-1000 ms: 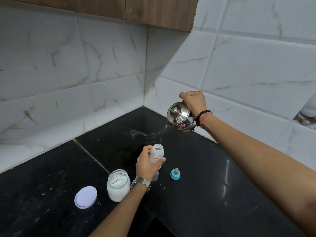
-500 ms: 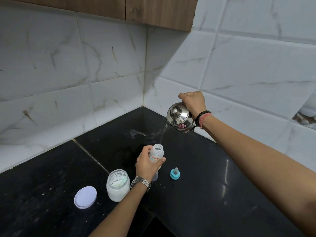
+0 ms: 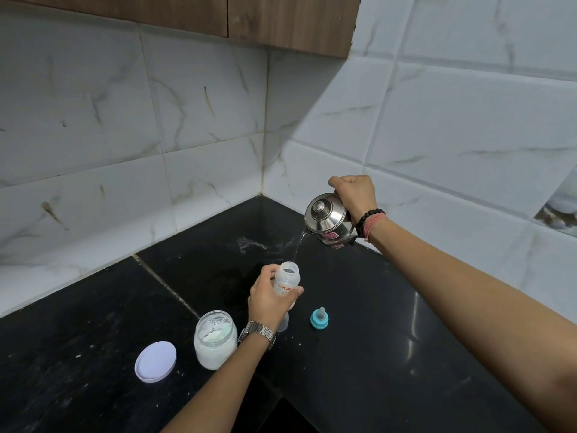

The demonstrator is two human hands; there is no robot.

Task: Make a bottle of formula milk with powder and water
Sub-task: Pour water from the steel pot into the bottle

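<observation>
**Spout over the bottle mouth**

Going left to right: a lid [image 3: 155, 361] and powder jar [image 3: 215, 339] sit near us. Our left hand [image 3: 269, 300] wraps the upright bottle [image 3: 287, 281] on the counter [image 3: 390, 354]. A teat [image 3: 320, 318] lies just right of it. Farther right and higher, our right hand [image 3: 354, 195] grips the tilted kettle [image 3: 327, 218], whose stream [image 3: 296, 250] falls down-left into the bottle's mouth. We judge the pour depends on keeping that line.

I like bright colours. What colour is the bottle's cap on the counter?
Teal-blue: the cap shows best in the head view.
</observation>
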